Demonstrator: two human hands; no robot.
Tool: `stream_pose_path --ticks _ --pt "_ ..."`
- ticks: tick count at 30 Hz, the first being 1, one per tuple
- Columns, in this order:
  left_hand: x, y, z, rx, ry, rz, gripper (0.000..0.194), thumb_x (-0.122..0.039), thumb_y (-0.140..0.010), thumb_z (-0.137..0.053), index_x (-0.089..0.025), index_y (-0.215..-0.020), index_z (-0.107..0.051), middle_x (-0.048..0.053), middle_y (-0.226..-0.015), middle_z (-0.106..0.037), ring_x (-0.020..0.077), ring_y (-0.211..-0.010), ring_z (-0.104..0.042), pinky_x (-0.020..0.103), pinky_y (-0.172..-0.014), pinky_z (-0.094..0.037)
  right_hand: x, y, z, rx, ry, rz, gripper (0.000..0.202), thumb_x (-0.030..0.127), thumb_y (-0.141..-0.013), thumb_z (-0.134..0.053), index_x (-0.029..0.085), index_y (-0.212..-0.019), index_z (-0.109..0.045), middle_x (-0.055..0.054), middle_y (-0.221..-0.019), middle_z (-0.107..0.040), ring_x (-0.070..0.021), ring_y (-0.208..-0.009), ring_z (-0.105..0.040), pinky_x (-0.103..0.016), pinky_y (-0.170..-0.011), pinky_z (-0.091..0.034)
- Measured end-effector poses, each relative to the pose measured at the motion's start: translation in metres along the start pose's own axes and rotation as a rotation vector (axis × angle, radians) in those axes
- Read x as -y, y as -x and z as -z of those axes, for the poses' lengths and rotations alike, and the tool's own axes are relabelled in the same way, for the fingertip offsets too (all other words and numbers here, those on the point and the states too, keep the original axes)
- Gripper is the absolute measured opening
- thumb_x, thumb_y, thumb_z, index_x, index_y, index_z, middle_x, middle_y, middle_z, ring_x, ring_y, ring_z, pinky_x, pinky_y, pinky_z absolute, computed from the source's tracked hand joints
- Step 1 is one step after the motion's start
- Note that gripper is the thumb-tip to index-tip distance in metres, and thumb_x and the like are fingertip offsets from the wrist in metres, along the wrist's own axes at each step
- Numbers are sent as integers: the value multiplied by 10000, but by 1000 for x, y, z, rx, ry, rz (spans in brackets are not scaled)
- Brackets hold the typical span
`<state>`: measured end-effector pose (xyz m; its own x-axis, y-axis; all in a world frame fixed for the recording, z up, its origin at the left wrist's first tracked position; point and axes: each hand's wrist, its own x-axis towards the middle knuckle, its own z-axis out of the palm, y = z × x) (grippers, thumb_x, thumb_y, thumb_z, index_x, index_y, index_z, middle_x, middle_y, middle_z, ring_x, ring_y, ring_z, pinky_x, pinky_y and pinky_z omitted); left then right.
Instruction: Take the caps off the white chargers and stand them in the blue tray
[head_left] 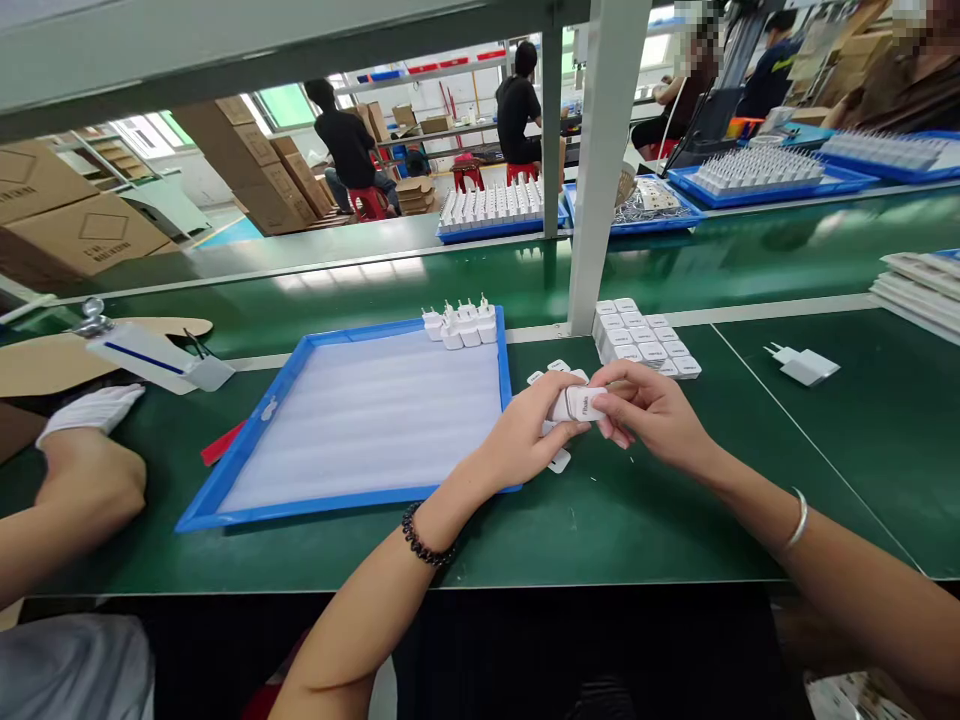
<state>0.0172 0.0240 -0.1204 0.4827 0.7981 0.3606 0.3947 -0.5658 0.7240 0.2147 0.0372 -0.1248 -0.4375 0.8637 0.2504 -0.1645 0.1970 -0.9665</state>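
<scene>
In front of me, above the green bench, my left hand [521, 430] grips a white plug charger [568, 404]. The fingers of my right hand [656, 412] pinch its end, where a small printed white cover [587, 404] faces up. A thin line shows between cover and body; I cannot tell whether they are fully joined. Under and behind my hands lie loose white covers [559, 461], partly hidden. Just beyond is a block of stacked white covers [646, 338]. To the left, a blue tray [341, 497] with a pale liner holds several white chargers [466, 324], prongs up, in its far right corner.
A single white charger [806, 365] lies at the right. A white post [604, 170] rises behind the stack. At left are a co-worker's gloved hand [90, 410], a pump bottle [139, 350] and a red strip [221, 443]. More filled trays [495, 235] stand beyond the bench.
</scene>
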Motion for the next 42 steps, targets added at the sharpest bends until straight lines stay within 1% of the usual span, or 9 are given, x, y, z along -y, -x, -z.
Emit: stream_pose_path --ticks 4,8,14,20,27,37,42 --pt "-1 0 0 -1 -26 -11 273 -274 -941 -571 -194 -1199 -540 76 -1140 -649 206 -966 -610 343 -864 -494 -2 1 0 -8 12 11 167 339 -917 -689 188 -933 -618 39 -553 -609 -70 -417 -498 -186 -408 -370" --pt "0 -1 0 -4 -43 -21 272 -286 -942 -567 -190 -1195 -538 84 -1141 -653 211 -965 -613 346 -854 -496 -3 1 -1 -18 31 16 153 328 -927 -675 189 -935 -611 40 -554 -606 -68 -422 -499 -183 -414 -372" --pt "0 -1 0 0 -77 -35 269 -255 -939 -562 -179 -1196 -537 84 -1150 -656 203 -956 -613 341 -851 -487 -4 0 -2 -17 70 31 155 334 -929 -669 192 -936 -608 45 -550 -592 -74 -428 -497 -194 -426 -378" --pt "0 -1 0 14 -121 -31 246 -269 -946 -553 -180 -1175 -541 87 -1123 -662 207 -942 -612 341 -832 -488 -5 2 -2 -32 99 20 170 344 -928 -671 202 -967 -586 57 -539 -581 -76 -431 -488 -203 -446 -389" --pt "-1 -1 0 28 -105 -48 250 -269 -955 -537 -175 -1187 -542 99 -1181 -657 216 -999 -614 352 -875 -489 -7 1 -4 -59 107 14 191 347 -921 -679 212 -959 -550 57 -543 -590 -84 -437 -481 -205 -439 -384" --pt "-1 -1 1 52 -114 -36 264 -257 -941 -545 -172 -1191 -552 88 -1104 -653 216 -953 -597 347 -831 -479 -8 4 -6 -86 131 61 176 344 -933 -660 212 -938 -545 62 -527 -559 -78 -430 -433 -201 -434 -349" --pt "-2 -2 1 59 -128 -48 254 -272 -949 -526 -173 -1182 -549 102 -1119 -658 223 -958 -602 353 -842 -478 -7 3 -5 -70 144 44 189 360 -929 -666 213 -940 -548 63 -529 -557 -83 -436 -444 -206 -439 -360"
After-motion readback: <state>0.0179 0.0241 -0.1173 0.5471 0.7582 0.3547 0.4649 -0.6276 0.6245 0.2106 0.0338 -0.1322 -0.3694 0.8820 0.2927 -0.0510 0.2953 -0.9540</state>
